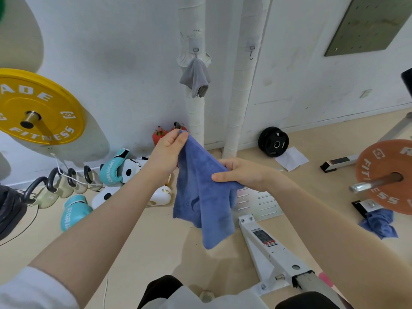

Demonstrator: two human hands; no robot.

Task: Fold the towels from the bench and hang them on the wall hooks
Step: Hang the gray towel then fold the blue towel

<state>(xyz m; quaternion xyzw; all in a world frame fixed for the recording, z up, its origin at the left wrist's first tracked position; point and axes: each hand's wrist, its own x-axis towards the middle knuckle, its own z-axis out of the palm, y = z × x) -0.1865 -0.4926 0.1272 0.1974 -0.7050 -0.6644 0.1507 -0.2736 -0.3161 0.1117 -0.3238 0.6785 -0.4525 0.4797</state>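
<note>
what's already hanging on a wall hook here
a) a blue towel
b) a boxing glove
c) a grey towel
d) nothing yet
c, a grey towel hangs from the left hook, while the right hook is bare and the blue towel is held between the left hand and the right hand.

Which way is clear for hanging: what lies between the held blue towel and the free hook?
In the head view, only the bare white pipe lies between the blue towel and the free hook.
</note>
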